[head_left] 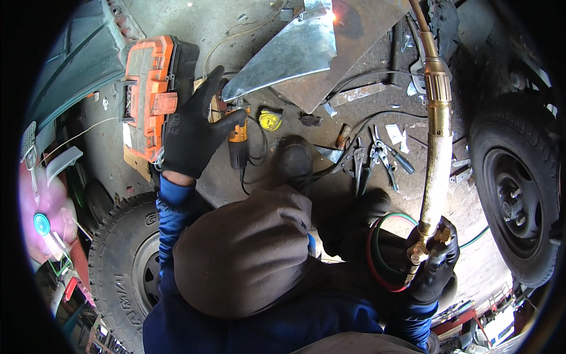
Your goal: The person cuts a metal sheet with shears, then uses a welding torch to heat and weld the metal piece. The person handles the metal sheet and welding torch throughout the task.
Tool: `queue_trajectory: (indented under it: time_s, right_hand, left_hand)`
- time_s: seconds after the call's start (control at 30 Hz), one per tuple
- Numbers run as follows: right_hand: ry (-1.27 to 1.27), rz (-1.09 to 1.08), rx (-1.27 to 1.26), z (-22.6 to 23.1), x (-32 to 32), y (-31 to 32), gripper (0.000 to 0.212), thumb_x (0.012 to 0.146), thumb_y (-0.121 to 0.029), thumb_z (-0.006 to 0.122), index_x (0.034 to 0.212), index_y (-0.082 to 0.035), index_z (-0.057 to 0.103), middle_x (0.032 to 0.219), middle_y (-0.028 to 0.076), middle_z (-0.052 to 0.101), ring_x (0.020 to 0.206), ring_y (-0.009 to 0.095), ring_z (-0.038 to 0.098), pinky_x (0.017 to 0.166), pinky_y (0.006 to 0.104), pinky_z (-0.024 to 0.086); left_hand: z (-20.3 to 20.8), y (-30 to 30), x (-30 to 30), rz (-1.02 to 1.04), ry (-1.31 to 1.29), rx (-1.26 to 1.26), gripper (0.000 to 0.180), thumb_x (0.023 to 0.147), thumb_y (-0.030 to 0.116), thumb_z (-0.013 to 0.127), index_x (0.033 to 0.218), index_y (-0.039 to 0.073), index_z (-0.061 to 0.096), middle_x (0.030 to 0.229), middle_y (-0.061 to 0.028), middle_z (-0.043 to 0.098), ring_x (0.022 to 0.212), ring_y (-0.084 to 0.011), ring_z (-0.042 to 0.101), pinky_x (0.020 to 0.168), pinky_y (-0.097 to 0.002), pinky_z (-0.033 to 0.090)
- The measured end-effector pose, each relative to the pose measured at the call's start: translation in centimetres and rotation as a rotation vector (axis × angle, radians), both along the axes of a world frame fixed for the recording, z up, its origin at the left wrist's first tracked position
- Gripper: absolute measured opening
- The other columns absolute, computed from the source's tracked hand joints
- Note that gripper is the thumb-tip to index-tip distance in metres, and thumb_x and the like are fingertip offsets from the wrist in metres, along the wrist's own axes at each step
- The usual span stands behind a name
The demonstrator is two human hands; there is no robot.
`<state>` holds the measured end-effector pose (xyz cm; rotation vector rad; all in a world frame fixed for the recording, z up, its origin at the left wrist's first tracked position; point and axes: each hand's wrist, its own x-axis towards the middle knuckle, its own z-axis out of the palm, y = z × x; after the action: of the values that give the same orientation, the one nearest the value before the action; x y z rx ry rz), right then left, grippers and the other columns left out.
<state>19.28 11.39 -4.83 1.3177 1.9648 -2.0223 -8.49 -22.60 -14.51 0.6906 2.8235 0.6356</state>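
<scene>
My right hand (435,268), in a black glove, is closed round the valve end of a long brass gas torch (437,147). Red and green hoses (377,268) loop beside that hand. The torch tip is out of view at the top. A bright orange glow shows at the edge of a shiny, pointed metal sheet (289,56), which lies over a brown steel plate (368,44). My gloved left hand (197,130) is open, fingers apart, near the sheet's pointed corner; contact is unclear. Just by its thumb lies an orange and black angle grinder (238,146).
An orange toolbox (152,103) stands left of my left hand. A yellow tape measure (270,119), locking pliers (377,156), cables and metal scraps lie on the concrete floor. Tyres rise at lower left (112,283) and right (480,147). Brown cloth (247,253) fills the lower middle.
</scene>
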Motion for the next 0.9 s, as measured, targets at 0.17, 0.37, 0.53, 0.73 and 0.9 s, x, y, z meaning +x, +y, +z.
queue_trajectory:
  time_s: [0.17, 0.37, 0.53, 0.73, 0.9]
  right_hand:
    - [-0.010, 0.008, 0.012, -0.1, 0.3, -0.2, 0.082, 0.094, -0.069, 0.071, 0.130, 0.003, 0.062, 0.099, 0.007, 0.071, 0.079, 0.013, 0.068, 0.071, 0.0274, 0.056]
    - [0.001, 0.035, 0.000, -0.2, 0.3, -0.3, 0.079, 0.096, -0.068, 0.070, 0.130, 0.003, 0.062, 0.097, 0.006, 0.071, 0.076, 0.012, 0.067, 0.069, 0.0268, 0.055]
    - [0.013, 0.024, -0.043, 0.0, 0.3, -0.3, 0.074, 0.098, -0.064, 0.069, 0.130, 0.002, 0.062, 0.094, 0.006, 0.070, 0.074, 0.012, 0.066, 0.068, 0.0261, 0.054]
    - [0.010, 0.003, -0.119, -0.4, 0.3, -0.6, 0.067, 0.102, -0.059, 0.068, 0.129, 0.002, 0.062, 0.096, 0.006, 0.070, 0.080, 0.012, 0.065, 0.072, 0.0255, 0.054]
    - [0.008, 0.040, -0.060, -1.0, 0.1, -1.0, 0.064, 0.104, -0.057, 0.067, 0.129, 0.002, 0.064, 0.099, 0.004, 0.071, 0.087, 0.011, 0.065, 0.079, 0.0281, 0.054]
  left_hand:
    - [-0.6, 0.2, -0.7, 0.014, -0.078, -0.004, 0.063, 0.091, 0.019, 0.083, 0.150, 0.012, 0.061, 0.126, -0.0171, 0.074, 0.108, -0.0318, 0.075, 0.093, -0.0391, 0.059]
    - [-0.6, 0.0, -2.0, -0.013, -0.069, -0.008, 0.060, 0.093, 0.018, 0.080, 0.149, 0.013, 0.061, 0.129, -0.0188, 0.074, 0.112, -0.0354, 0.074, 0.095, -0.0410, 0.059]
    - [1.7, 1.2, -2.3, 0.039, -0.021, 0.082, 0.058, 0.095, 0.017, 0.078, 0.150, 0.010, 0.060, 0.137, -0.0171, 0.071, 0.116, -0.0321, 0.075, 0.100, -0.0400, 0.058]
    - [5.9, 4.6, 0.3, -0.203, -0.248, 0.485, 0.053, 0.100, -0.002, 0.057, 0.152, 0.005, 0.058, 0.141, -0.0120, 0.069, 0.106, -0.0145, 0.073, 0.091, -0.0357, 0.059]
    - [2.4, 9.9, 1.7, -0.442, -0.465, 0.541, 0.072, 0.093, -0.006, 0.053, 0.163, 0.010, 0.043, 0.155, -0.0170, 0.059, 0.101, -0.0231, 0.076, 0.088, -0.0377, 0.061]
